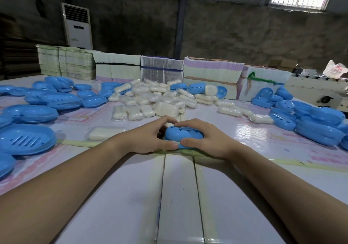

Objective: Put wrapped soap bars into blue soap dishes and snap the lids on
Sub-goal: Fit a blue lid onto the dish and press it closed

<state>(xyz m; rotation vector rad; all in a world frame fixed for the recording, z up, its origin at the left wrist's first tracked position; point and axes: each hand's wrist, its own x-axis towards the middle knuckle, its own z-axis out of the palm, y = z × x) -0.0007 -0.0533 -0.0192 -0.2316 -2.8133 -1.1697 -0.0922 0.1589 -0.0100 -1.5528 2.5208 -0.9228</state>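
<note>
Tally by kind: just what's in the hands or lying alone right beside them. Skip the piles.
Hands: 2, left hand and right hand
Blue soap dish, lid on, held by both: 1
Wrapped soap bar, alone beside the left hand: 1
Total: 4

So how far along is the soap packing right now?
Done: closed dishes stacked at right. In hand: left hand and right hand press a lid onto one blue dish. Left: a heap of wrapped bars and open dishes.
</note>
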